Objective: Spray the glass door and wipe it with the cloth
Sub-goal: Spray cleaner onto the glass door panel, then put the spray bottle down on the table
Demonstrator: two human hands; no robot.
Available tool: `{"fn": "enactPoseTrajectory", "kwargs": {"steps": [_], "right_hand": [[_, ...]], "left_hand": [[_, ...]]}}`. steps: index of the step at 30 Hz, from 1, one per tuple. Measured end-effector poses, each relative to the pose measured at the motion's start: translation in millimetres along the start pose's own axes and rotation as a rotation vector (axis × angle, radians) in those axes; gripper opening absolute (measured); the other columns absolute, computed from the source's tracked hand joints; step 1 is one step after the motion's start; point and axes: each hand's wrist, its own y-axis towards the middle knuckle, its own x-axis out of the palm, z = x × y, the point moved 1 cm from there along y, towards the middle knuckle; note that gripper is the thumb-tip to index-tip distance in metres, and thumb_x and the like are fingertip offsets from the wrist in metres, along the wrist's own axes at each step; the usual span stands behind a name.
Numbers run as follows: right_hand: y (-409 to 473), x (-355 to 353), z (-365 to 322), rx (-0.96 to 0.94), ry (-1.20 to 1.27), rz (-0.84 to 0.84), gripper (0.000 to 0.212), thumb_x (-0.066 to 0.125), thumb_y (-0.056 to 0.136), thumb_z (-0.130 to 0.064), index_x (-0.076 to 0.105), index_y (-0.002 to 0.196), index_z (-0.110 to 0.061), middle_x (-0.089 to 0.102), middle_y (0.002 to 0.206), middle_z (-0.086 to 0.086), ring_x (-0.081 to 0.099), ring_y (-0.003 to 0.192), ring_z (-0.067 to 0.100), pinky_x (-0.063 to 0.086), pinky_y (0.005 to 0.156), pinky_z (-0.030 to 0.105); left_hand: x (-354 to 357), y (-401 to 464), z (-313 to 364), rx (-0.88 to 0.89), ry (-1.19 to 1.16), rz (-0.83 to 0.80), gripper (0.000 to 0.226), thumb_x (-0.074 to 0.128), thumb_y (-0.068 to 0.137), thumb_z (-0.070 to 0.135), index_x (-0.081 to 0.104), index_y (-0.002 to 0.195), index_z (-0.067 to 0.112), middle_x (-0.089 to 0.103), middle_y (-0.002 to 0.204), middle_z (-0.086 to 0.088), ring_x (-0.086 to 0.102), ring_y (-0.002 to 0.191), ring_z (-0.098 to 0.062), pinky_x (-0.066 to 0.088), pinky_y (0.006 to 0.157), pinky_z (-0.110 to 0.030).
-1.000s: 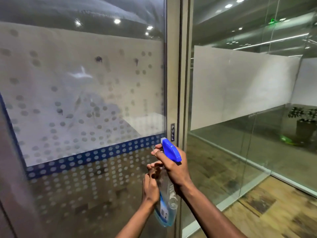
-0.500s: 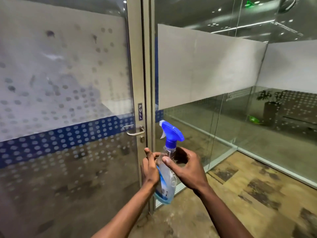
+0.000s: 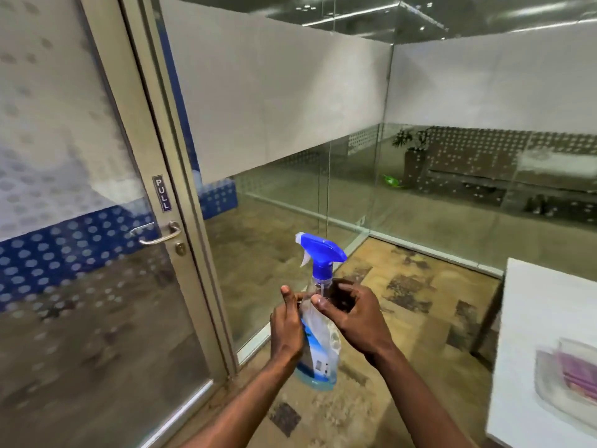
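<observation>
The glass door [image 3: 80,189] fills the left of the view, with frosted dots, a blue dotted band, a metal handle [image 3: 158,234] and a PULL label [image 3: 162,194]. To the right of the door, at waist height, the clear spray bottle [image 3: 318,354] with a blue trigger head stands upright between both hands. My left hand [image 3: 286,328] grips its body from the left. My right hand [image 3: 355,321] curls around its shoulder and neck, thumb on the front. Its nozzle points left toward the door. I cannot make out a cloth for certain.
A fixed glass partition [image 3: 290,124] with a frosted band runs from the door frame to the right. A white table [image 3: 549,318] stands at the right edge, with a blurred pink and clear thing [image 3: 571,376] on it. A potted plant [image 3: 412,147] shows behind the glass.
The view has swung right, away from the door. The bottle came down from the blue band's height, and my right hand slid from the trigger head to the neck.
</observation>
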Motion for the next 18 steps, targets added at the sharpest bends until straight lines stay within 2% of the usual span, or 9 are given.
{"fn": "enactPoseTrajectory", "kwargs": {"steps": [3,6,9,11,12,15,17,18], "right_hand": [[-7.8,-37.3,17.8,0.051,-0.017,0.077,0.008,0.083,0.086,-0.023,0.081,0.094,-0.023,0.082,0.092,-0.008,0.078,0.087,0.012,0.060,0.078,0.024],[-12.4,-75.3,35.0,0.084,-0.059,0.159,0.014,0.083,0.085,-0.025,0.081,0.098,-0.020,0.082,0.093,-0.004,0.078,0.089,0.019,0.061,0.081,0.032],[-18.6,-116.8,51.6,0.141,-0.088,0.246,0.017,0.084,0.084,-0.021,0.081,0.101,-0.018,0.082,0.093,-0.003,0.078,0.089,0.015,0.062,0.083,0.033],[-24.0,-144.0,61.8,0.197,-0.115,0.298,0.015,0.084,0.084,-0.018,0.080,0.098,-0.020,0.082,0.090,-0.009,0.076,0.085,0.008,0.060,0.079,0.025],[-27.3,-158.2,67.7,0.221,-0.122,0.325,0.014,0.084,0.084,-0.016,0.078,0.094,-0.025,0.080,0.085,-0.014,0.074,0.081,0.002,0.058,0.076,0.019],[-34.7,-197.9,77.9,0.291,-0.148,0.389,0.023,0.085,0.084,-0.020,0.076,0.085,-0.041,0.076,0.079,-0.020,0.069,0.075,-0.004,0.057,0.073,0.014],[-38.5,-224.6,85.7,0.306,-0.168,0.458,0.034,0.087,0.081,-0.024,0.074,0.086,-0.055,0.077,0.083,-0.024,0.072,0.080,-0.005,0.057,0.076,0.014],[-39.9,-237.3,90.1,0.318,-0.176,0.497,0.031,0.087,0.080,-0.027,0.075,0.090,-0.054,0.079,0.087,-0.022,0.074,0.084,-0.003,0.058,0.077,0.015]], "left_hand": [[41.9,-3.7,-10.0,-0.036,-0.008,-0.104,0.075,0.018,0.098,0.069,0.080,0.079,0.032,0.078,0.072,0.006,0.069,0.067,-0.006,0.050,0.063,-0.020],[86.9,-2.2,-20.9,-0.079,-0.007,-0.193,0.072,0.022,0.103,0.065,0.082,0.086,0.028,0.081,0.082,-0.008,0.074,0.076,-0.017,0.053,0.070,-0.030],[138.9,1.7,-35.0,-0.120,0.022,-0.297,0.067,0.027,0.108,0.059,0.082,0.090,0.025,0.082,0.085,-0.005,0.079,0.087,-0.025,0.056,0.071,-0.034],[172.6,3.2,-42.7,-0.154,0.029,-0.379,0.067,0.028,0.110,0.054,0.081,0.090,0.018,0.082,0.087,-0.011,0.077,0.092,-0.035,0.058,0.077,-0.047],[190.9,2.6,-45.9,-0.166,0.028,-0.425,0.068,0.028,0.109,0.057,0.081,0.087,0.019,0.081,0.086,-0.011,0.077,0.088,-0.034,0.058,0.078,-0.050],[242.3,-3.6,-48.1,-0.201,0.024,-0.531,0.070,0.026,0.100,0.069,0.075,0.076,0.026,0.078,0.074,0.002,0.074,0.075,-0.018,0.054,0.069,-0.034],[276.0,-6.8,-49.0,-0.231,0.018,-0.590,0.071,0.026,0.096,0.072,0.074,0.079,0.023,0.080,0.076,0.000,0.075,0.078,-0.020,0.055,0.070,-0.031],[291.6,-8.0,-49.7,-0.247,0.014,-0.624,0.071,0.026,0.096,0.071,0.075,0.082,0.022,0.080,0.080,-0.004,0.076,0.080,-0.021,0.057,0.072,-0.033]]}}
